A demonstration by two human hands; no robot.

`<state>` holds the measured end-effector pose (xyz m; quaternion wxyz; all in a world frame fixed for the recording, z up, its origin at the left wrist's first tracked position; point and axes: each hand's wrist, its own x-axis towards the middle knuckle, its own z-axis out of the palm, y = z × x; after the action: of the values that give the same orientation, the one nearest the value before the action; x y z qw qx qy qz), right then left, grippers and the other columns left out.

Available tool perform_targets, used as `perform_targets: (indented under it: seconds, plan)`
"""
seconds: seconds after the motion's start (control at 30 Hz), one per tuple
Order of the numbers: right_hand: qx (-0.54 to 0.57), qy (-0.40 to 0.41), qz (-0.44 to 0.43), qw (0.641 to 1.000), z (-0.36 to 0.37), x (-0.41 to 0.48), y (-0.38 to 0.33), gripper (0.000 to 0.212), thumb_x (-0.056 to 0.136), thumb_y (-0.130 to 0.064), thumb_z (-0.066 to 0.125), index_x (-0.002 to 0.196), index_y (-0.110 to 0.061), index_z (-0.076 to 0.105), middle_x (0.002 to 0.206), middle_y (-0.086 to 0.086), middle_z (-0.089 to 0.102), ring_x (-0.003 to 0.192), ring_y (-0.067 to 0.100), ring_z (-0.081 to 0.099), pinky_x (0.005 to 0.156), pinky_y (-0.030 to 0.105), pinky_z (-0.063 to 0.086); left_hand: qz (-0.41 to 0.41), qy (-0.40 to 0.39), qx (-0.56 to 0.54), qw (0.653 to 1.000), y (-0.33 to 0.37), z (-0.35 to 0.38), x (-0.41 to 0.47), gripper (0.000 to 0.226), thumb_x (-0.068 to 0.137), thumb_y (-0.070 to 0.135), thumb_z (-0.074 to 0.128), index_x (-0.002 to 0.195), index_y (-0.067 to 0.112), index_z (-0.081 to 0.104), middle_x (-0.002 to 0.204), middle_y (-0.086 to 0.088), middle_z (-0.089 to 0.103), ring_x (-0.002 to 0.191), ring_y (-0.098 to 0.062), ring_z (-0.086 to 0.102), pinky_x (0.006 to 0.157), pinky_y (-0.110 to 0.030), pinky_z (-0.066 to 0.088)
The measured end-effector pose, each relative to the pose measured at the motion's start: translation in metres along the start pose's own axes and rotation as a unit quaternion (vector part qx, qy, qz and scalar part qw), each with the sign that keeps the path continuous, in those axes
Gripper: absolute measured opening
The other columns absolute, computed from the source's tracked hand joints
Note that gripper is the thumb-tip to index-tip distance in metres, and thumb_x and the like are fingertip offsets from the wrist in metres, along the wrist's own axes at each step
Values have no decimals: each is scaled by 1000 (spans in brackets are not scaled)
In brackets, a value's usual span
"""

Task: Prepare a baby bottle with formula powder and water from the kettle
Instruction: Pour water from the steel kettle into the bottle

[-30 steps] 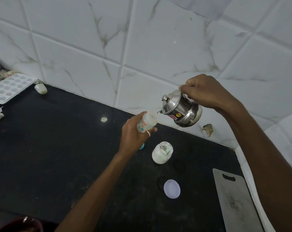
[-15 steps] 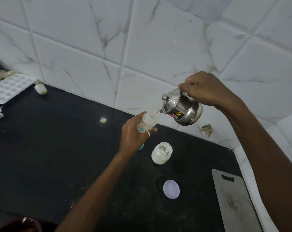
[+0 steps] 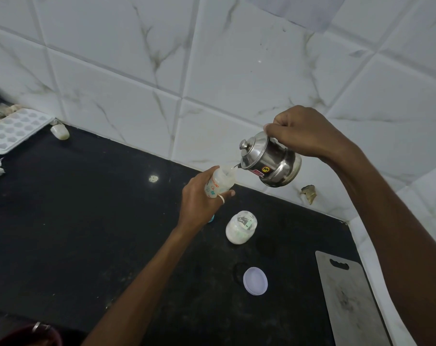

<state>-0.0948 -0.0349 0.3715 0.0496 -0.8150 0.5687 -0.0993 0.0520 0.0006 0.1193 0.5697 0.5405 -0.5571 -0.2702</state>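
Baby bottle (image 3: pixel 218 183) was gripped by left hand (image 3: pixel 199 199). Kettle (image 3: pixel 270 162), tilted toward it from 3 o'clock, was clasped by right hand (image 3: pixel 301 132).

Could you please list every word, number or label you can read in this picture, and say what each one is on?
"3": black digit on a round yellow sticker on the small steel kettle.
Red sticker beside it on the kettle: too blurred to read.
Orange print on the clear baby bottle: partly hidden and too blurred to read.
Label on the white powder jar: unreadable.
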Motion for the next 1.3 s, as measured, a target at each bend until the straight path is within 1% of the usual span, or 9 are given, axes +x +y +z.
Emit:
perform_targets:
  seconds: [0.3,0.5,0.6,0.67,0.77,0.9,1.0,1.1,1.3]
  plan:
    - [-11,-3,2,1000,1,0,1,46,93,-23,58,52,-15,40,52,-1,41,52,14,38,53,31,29,-2,4,4,1000,5,3,0,65,80,33,87,138,20,61,134,-1,68,117,-10,59,98,-24,49]
    - [-12,-5,0,1000,5,0,5,45,93,-24,57,53,-14,39,54,2,41,53,16,37,52,31,28,-2,-3,4,1000,6,5,-1,64,80,33,87,137,21,61,133,2,68,116,-9,60,92,-8,43]
    - [-2,-5,3,1000,7,0,9,45,93,-23,57,53,-14,37,54,2,38,52,16,34,54,31,27,-4,-8,0,1000,7,7,-1,63,80,34,87,137,23,62,131,4,67,116,-10,60,91,-8,43]
    - [12,-5,8,1000,9,-1,12,44,92,-23,57,54,-14,37,52,1,37,52,16,33,55,32,28,0,-12,-7,1000,7,7,-2,63,80,34,87,137,23,62,131,6,67,117,-11,62,95,-14,49]
    - [44,-3,21,999,12,-3,17,44,92,-23,58,53,-14,39,50,-2,40,51,14,35,55,31,29,-3,-11,-3,1000,6,8,-1,65,80,36,87,138,23,61,133,4,68,120,-17,64,100,-32,57]
    - [96,1,40,995,18,-5,26,40,91,-23,59,55,-11,45,54,3,44,54,16,40,59,32,33,-5,-9,3,1000,6,8,1,67,79,39,87,139,24,60,132,3,68,119,-17,65,100,-38,59]
    - [145,7,57,988,26,-6,37,36,88,-24,60,61,-3,46,63,10,42,64,20,44,64,36,34,-4,-8,7,1000,5,7,2,69,78,46,86,138,27,60,129,7,68,117,-16,65,97,-38,60]
    - [223,17,85,971,35,-10,49,38,88,-24,60,69,7,49,62,7,47,66,19,46,65,36,37,-9,-8,9,1000,8,6,4,67,78,43,87,137,26,60,128,7,69,117,-16,65,96,-36,60]
    - [382,45,140,912,63,-21,68,19,90,-23,58,74,-13,55,57,-5,40,48,5,36,53,25,30,-3,-7,3,1000,15,1,8,66,78,37,90,137,24,63,124,9,70,115,-14,66,92,-29,60]
